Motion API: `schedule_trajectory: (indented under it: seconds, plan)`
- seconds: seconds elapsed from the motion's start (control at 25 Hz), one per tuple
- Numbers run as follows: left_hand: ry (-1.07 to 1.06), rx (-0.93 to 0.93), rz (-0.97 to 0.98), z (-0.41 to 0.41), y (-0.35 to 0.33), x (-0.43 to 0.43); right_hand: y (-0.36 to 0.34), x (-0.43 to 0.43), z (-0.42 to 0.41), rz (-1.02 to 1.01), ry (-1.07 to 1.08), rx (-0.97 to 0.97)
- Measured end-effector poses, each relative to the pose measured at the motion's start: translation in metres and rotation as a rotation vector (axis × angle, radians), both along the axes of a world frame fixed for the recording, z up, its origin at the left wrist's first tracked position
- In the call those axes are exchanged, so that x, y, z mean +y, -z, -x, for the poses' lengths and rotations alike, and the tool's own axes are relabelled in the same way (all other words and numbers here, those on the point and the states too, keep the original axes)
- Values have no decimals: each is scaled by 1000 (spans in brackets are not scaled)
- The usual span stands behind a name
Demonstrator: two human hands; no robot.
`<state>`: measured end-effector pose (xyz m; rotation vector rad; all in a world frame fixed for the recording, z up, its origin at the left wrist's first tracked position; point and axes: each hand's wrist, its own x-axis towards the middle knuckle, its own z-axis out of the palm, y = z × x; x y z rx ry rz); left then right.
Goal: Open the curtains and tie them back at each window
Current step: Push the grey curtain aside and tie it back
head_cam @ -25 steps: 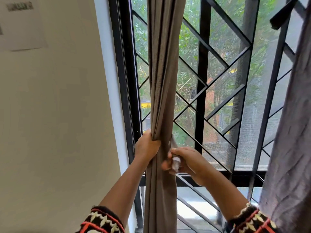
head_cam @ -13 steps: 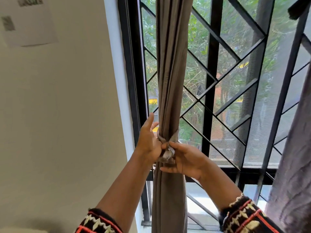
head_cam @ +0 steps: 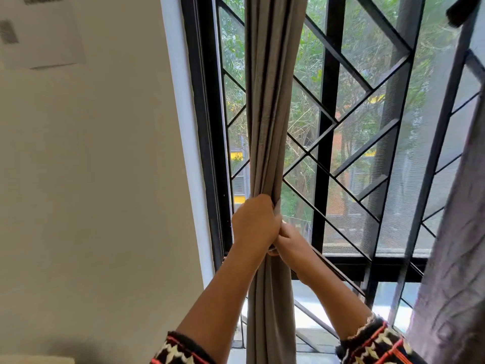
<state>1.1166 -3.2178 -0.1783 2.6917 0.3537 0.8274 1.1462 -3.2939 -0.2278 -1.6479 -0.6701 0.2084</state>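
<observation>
Window frame (head_cam: 207,127) leftward, left hand (head_cam: 256,224) gripping curtain (head_cam: 270,101)

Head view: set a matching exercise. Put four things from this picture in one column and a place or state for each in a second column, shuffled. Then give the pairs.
Column one
1. gathered curtain
2. left hand
3. right hand
4. paper sheet

Column two
A. fixed on the wall, upper left
B. wrapped round the bunched fabric, the upper of the two
C. hangs in front of the black window grille
D. lower, at the fabric's right side, touching the other hand

Pairs: 1-C, 2-B, 3-D, 4-A
</observation>
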Motion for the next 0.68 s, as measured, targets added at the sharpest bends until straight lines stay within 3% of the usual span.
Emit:
schedule_trajectory:
  seconds: [0.12,0.24,0.32,0.44,0.68]
  plan:
    - [106,-33,65,-1,3,6,5,-13,3,128,58,-237]
    - [216,-218,233,5,10,13,12,-24,12,225,248,-609]
    - [253,-303,354,6,13,17,8,-30,17,245,391,-754]
    - [330,-289,437,7,13,22,-13,-37,9,213,535,-973]
    - [491,-223,494,16,12,32,-54,-21,-17,112,539,-1319]
